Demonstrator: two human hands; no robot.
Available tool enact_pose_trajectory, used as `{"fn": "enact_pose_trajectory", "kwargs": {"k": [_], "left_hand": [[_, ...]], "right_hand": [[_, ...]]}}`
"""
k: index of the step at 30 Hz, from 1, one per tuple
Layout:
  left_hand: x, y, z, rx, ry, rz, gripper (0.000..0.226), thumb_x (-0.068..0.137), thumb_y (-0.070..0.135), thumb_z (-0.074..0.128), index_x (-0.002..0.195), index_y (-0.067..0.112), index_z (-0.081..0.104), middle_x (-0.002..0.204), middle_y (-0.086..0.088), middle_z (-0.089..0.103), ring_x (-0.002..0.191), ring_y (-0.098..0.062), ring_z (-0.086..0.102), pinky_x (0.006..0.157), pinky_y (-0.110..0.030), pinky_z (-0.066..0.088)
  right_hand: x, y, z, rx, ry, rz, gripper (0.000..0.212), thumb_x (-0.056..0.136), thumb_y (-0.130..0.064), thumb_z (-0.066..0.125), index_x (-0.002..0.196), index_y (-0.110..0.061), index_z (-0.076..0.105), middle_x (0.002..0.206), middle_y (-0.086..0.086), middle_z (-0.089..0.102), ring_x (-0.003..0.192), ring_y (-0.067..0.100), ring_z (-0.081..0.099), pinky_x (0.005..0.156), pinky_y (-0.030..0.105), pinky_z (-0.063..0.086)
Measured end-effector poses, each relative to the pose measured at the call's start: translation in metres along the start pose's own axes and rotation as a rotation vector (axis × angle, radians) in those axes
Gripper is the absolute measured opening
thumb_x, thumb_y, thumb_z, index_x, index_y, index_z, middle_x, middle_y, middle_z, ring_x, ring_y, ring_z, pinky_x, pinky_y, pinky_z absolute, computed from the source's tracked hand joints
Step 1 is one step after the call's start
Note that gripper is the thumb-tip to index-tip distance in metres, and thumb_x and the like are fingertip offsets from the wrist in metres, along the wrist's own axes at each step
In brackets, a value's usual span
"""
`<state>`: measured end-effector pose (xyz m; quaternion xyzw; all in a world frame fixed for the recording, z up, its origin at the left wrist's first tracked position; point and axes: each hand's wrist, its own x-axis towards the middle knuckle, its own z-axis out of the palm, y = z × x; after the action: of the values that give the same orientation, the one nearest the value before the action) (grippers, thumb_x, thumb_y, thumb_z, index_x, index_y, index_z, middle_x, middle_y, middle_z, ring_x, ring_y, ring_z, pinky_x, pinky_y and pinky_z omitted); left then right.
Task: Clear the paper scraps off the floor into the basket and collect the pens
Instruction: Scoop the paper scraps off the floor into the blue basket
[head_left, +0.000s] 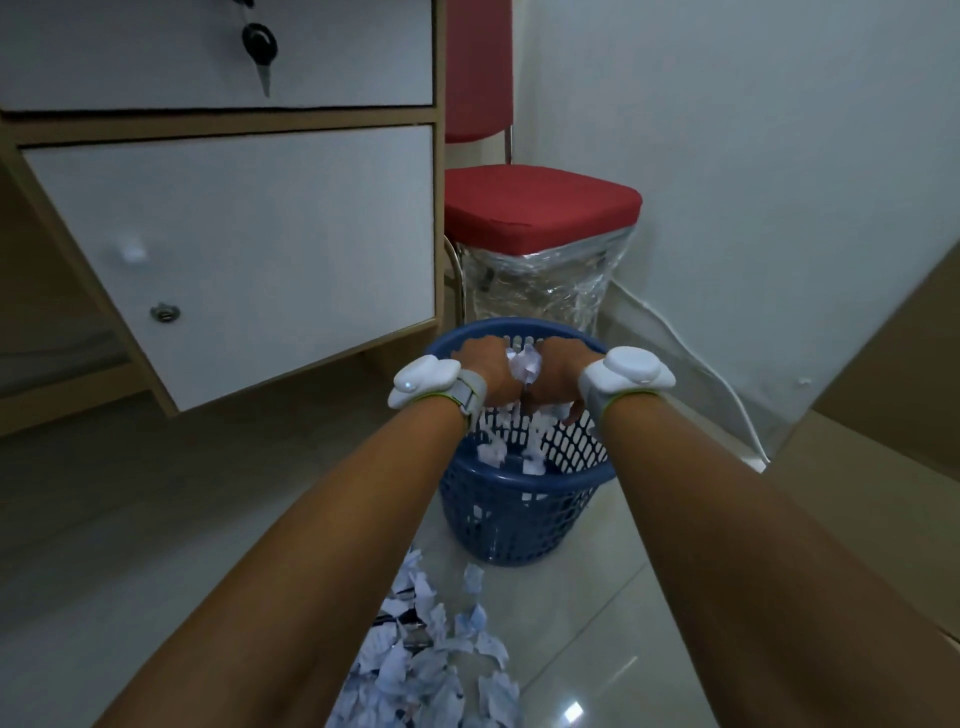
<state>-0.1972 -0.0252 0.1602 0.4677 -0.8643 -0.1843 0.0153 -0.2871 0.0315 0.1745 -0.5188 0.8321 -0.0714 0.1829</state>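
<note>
Holding both hands, left and right, over basket, pressing scraps between them. Opening grip low inside rim, keeping pieces from drifting out. Bigger pile lying on floor; pens not clearly visible.

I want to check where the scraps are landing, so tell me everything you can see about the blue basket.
The blue basket is round, looks like plastic, with slotted lattice walls and a solid rim. It stands upright on the glossy tiled floor, before the red chair. White paper scraps lie inside and fall in. The left hand and right hand hover above its opening, not touching it.
</note>
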Motion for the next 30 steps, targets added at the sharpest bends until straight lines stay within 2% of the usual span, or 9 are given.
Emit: {"fn": "enact_pose_trajectory", "kwargs": {"k": [4,7,10,15,19,22,26,30], "left_hand": [[-0.001,-0.002,0.007,-0.043,0.029,0.024,0.049,0.087,0.029,0.066,0.131,0.009,0.055,0.135,-0.011,0.057,0.122,-0.027,0.057,0.099,-0.032,0.045],[-0.004,-0.006,0.012,-0.074,0.049,0.025,0.057,0.085,0.027,0.070,0.137,0.011,0.052,0.139,-0.011,0.054,0.128,-0.027,0.053,0.104,-0.032,0.043],[-0.009,-0.013,0.012,-0.087,0.069,0.033,0.067,0.082,0.027,0.073,0.141,0.014,0.045,0.144,-0.008,0.049,0.133,-0.025,0.047,0.108,-0.030,0.038],[-0.016,-0.023,0.005,-0.125,0.075,0.028,0.067,0.080,0.031,0.076,0.138,0.015,0.048,0.139,-0.006,0.053,0.128,-0.023,0.052,0.103,-0.029,0.043],[-0.023,-0.033,-0.004,-0.109,0.108,0.023,0.067,0.080,0.030,0.076,0.139,0.014,0.048,0.141,-0.007,0.051,0.127,-0.023,0.053,0.102,-0.029,0.044],[-0.028,-0.044,-0.011,-0.113,0.140,0.010,0.061,0.079,0.024,0.076,0.135,0.016,0.052,0.138,-0.007,0.052,0.121,-0.023,0.056,0.095,-0.029,0.047],[-0.034,-0.055,-0.017,-0.128,0.169,-0.003,0.056,0.080,0.023,0.075,0.131,0.016,0.053,0.134,-0.007,0.053,0.118,-0.023,0.057,0.091,-0.028,0.048],[-0.041,-0.064,-0.022,-0.115,0.184,-0.017,0.053,0.080,0.025,0.075,0.128,0.015,0.055,0.130,-0.009,0.057,0.116,-0.024,0.058,0.089,-0.029,0.048]], "right_hand": [[-0.002,0.002,0.008,-0.099,-0.058,-0.012,0.066,0.070,-0.027,0.082,0.128,-0.008,0.056,0.127,0.016,0.060,0.113,0.033,0.060,0.092,0.042,0.053],[-0.003,0.000,0.008,-0.163,-0.103,-0.007,0.083,0.070,-0.030,0.083,0.141,-0.013,0.042,0.136,0.012,0.054,0.119,0.030,0.058,0.092,0.038,0.054],[-0.005,-0.003,0.006,-0.161,-0.103,-0.014,0.087,0.069,-0.028,0.084,0.142,-0.013,0.037,0.136,0.013,0.052,0.118,0.030,0.057,0.093,0.040,0.054],[-0.006,-0.009,0.008,-0.160,-0.098,-0.029,0.093,0.068,-0.026,0.085,0.145,-0.013,0.032,0.140,0.013,0.048,0.117,0.029,0.059,0.096,0.041,0.053],[-0.007,-0.015,0.007,-0.181,-0.093,-0.076,0.090,0.071,-0.025,0.083,0.146,-0.017,0.033,0.144,0.009,0.047,0.121,0.027,0.056,0.097,0.034,0.050],[-0.008,-0.025,0.006,-0.218,-0.063,-0.130,0.079,0.075,-0.021,0.079,0.143,-0.020,0.039,0.142,0.006,0.048,0.120,0.024,0.057,0.089,0.029,0.046],[-0.008,-0.040,0.005,-0.225,-0.053,-0.164,0.069,0.077,-0.015,0.076,0.139,-0.020,0.046,0.141,0.006,0.049,0.120,0.024,0.056,0.089,0.030,0.046],[-0.008,-0.054,0.008,-0.201,-0.018,-0.213,0.065,0.079,-0.018,0.076,0.137,-0.018,0.048,0.138,0.006,0.052,0.124,0.023,0.054,0.092,0.029,0.046]]}}
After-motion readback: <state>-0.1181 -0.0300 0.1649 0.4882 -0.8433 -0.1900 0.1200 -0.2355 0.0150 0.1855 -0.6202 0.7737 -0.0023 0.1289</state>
